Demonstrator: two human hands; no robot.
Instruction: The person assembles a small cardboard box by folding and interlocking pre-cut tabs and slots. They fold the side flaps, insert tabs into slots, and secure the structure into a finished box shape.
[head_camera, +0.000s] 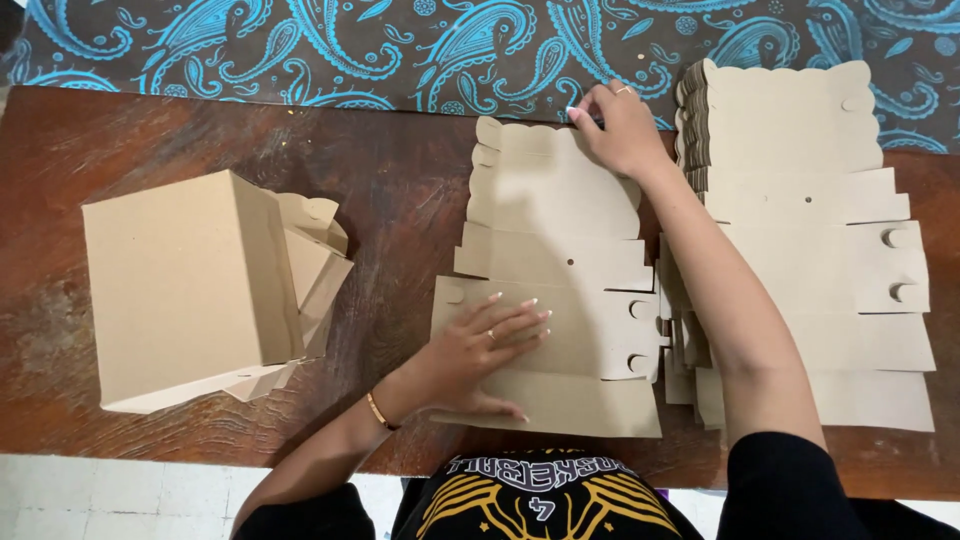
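Note:
A flat, unfolded cardboard box blank (555, 235) with a scalloped far edge lies in the middle of the brown wooden table (200, 130). My left hand (485, 350) rests flat on its near panel, fingers spread, a gold bracelet on the wrist. My right hand (618, 125) pinches the far scalloped flap of the same blank at its upper right corner. Its forearm crosses between the blank and the stack to the right.
A stack of flat cardboard blanks (810, 230) lies at the right. A folded cardboard box (185, 285) with loose flaps stands at the left. A dark cloth with a blue paisley pattern (350, 50) runs along the far edge. White floor tiles (120, 500) show below the near edge.

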